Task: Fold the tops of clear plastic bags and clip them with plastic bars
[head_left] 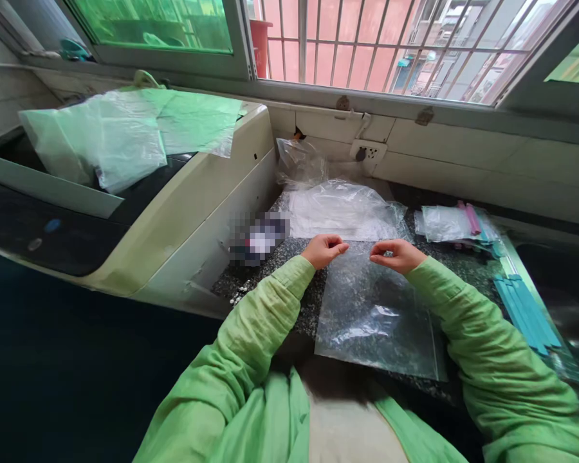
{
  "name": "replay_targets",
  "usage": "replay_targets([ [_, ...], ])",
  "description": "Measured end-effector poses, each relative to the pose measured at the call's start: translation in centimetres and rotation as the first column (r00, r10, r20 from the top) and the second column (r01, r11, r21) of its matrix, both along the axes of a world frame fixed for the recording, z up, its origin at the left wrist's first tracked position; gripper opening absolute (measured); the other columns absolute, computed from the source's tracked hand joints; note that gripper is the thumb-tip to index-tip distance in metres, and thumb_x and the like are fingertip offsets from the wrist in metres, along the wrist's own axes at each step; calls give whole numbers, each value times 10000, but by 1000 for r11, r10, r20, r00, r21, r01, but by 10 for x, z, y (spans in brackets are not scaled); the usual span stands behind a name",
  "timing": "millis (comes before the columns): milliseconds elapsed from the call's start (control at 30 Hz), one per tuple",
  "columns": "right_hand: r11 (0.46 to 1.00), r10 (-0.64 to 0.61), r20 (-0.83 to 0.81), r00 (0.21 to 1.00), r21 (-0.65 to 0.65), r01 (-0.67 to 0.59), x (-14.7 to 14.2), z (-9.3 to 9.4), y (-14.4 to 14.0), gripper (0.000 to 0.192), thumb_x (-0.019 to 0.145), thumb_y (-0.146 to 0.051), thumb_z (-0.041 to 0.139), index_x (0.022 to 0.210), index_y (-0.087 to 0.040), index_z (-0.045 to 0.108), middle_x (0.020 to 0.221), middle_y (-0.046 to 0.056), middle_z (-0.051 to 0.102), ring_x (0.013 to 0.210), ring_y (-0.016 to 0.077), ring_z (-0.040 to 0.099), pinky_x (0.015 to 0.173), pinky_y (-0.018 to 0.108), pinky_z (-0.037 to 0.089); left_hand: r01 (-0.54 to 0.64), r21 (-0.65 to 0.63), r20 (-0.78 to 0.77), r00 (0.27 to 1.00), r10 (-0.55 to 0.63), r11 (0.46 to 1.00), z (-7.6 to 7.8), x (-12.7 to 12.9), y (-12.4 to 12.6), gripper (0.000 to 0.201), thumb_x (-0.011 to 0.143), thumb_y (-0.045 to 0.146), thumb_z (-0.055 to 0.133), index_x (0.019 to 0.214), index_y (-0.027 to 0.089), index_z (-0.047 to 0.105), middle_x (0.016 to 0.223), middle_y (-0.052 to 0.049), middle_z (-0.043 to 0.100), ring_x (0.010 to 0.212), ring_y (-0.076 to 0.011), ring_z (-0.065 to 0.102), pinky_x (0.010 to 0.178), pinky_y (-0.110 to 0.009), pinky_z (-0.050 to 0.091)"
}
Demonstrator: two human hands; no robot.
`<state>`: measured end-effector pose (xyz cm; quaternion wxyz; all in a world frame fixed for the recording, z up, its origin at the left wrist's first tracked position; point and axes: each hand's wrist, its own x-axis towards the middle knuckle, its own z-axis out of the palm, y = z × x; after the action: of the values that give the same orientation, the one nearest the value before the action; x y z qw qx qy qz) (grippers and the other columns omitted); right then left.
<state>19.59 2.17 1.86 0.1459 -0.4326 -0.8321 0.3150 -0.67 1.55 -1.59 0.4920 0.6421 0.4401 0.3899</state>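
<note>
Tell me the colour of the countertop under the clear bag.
Dark speckled stone countertop, black with pale flecks, seen in the head view under the clear plastic bag.

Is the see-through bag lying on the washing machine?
No, the clear bag lies flat on the speckled counter, beside the washing machine, with both hands at its top edge.

Clear plastic bag (376, 308) lies flat on dark speckled counter, far edge pinched, prob. the open end.
</note>
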Motion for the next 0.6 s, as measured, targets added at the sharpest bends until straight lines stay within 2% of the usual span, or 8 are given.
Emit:
replay_targets([
  [300,996,-3,0,1000,85,3,4,-5,-2,263,694,-395,483,616,-155,557,568,25,562,561,117,480,585,256,400,10,27,-52,999,-9,1000,2,-3,1,285,637,381,534,525,121,496,434,63,353,453,-45,290,468,-202,236],
  [500,989,38,33,999,141,-43,3,-3,-5,246,720,-359,467,626,-151,559,578,26,561,560,111,471,574,244,391,87,21,-74,994,-85,996,2,-7,1,280,661,366,524,538,117,485,459,59,359,471,-45,301,474,-197,241],
  [600,987,59,75,995,143,-69,0,-5,-7,223,714,-331,477,628,-146,568,580,30,572,555,110,476,567,238,385,116,71,-131,986,-106,991,2,-8,-2,272,675,347,523,537,117,482,466,62,334,476,-45,289,474,-197,239],
])
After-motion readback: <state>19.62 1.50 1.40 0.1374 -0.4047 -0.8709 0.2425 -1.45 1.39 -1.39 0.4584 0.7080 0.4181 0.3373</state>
